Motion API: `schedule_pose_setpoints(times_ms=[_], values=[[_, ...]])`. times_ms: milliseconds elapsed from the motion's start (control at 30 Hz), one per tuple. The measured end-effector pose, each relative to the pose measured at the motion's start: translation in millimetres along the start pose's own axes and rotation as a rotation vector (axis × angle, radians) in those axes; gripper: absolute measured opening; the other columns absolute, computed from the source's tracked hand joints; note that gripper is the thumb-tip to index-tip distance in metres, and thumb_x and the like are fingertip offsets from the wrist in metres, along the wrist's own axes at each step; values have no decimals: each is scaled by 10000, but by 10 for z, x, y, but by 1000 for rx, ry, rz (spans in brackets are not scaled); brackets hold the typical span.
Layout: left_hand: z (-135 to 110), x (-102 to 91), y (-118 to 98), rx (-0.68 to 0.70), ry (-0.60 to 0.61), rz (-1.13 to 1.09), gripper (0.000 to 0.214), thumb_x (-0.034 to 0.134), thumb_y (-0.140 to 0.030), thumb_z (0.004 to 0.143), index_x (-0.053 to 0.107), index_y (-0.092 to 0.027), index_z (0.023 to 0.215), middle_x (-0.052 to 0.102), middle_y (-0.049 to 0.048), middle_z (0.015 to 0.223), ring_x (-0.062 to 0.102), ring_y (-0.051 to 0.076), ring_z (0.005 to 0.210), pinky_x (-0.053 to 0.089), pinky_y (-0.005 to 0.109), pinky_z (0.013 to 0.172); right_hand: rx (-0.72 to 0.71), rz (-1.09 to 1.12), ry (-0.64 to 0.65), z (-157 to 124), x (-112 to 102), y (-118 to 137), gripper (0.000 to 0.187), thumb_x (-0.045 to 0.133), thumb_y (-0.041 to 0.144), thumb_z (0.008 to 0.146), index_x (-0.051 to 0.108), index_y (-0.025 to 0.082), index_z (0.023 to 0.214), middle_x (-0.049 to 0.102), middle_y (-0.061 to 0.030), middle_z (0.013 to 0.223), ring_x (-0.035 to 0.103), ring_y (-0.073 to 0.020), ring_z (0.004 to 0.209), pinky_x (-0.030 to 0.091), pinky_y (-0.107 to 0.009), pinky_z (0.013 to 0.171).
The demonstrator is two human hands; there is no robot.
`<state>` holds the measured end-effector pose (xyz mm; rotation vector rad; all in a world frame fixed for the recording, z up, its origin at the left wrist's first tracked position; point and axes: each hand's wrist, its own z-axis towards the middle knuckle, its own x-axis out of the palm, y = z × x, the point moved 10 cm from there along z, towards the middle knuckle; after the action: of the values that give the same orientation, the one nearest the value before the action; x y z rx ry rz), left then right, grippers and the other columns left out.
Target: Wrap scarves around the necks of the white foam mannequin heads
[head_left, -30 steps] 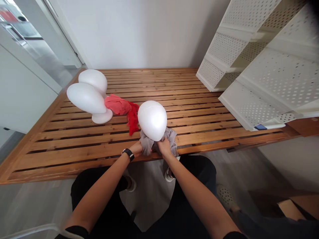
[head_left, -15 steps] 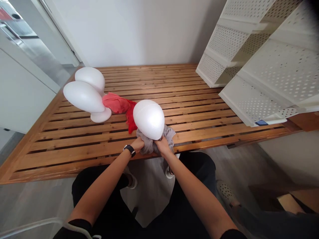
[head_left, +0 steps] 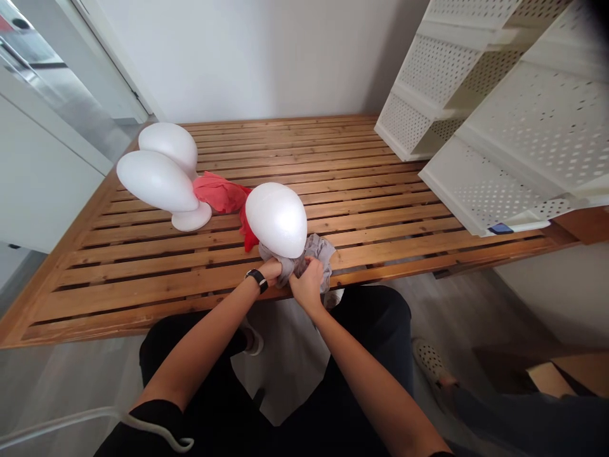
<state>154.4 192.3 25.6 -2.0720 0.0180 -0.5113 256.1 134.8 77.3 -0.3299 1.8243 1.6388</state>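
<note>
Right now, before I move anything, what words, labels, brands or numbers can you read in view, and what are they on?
No text is legible anywhere in view.
Blue tag on the white perforated shelf unit: too small to read.
Black wristwatch on the left wrist: face unreadable.

We've got one head-worn cam looking forward and down, pretty close over our left hand, right hand and the slatted honey-brown wooden tabletop.

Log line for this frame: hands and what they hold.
left hand: grey cloth | right hand: grey cloth | above hands: white foam head
</note>
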Motion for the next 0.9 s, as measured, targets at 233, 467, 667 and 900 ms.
schedule_pose_setpoints(times_ms=[233, 467, 667, 900], values=[[-74, -28, -26, -22, -49, 14, 182, 826, -219, 700, 737, -105, 811, 730, 126, 738, 709, 300, 889, 565, 392, 780, -20, -59, 7, -212, -53, 235, 592, 729, 459, 771, 581, 174, 1267, 635, -170, 1265, 543, -382, 1216, 396, -533, 1046], [-54, -36, -185, 112, -104, 29, 404, 896, -182, 552, 781, -123, 934, 788, 101, 893, 707, 279, 980, 569, 384, 912, 90, -60, 26, -25, -19, 58, 284, 612, 309, 840, 639, 203, 1102, 731, -104, 997, 651, -323, 999, 431, -455, 971], [-55, -194, -301, 111, -72, -16, 478, 920, -219, 583, 795, -96, 1027, 795, 164, 1043, 731, 275, 985, 574, 385, 911, 157, -34, 47, 123, -44, -287, 249, 489, 265, 896, 706, 207, 1003, 755, -106, 960, 682, -285, 897, 482, -348, 856], [-138, -535, -376, -92, 71, 163, 493, 967, -173, 540, 816, -125, 1007, 800, 122, 898, 731, 252, 822, 586, 333, 764, 224, -51, 37, 286, -113, -574, 373, 416, 159, 857, 712, 178, 1084, 758, -124, 1028, 693, -285, 978, 499, -339, 915]])
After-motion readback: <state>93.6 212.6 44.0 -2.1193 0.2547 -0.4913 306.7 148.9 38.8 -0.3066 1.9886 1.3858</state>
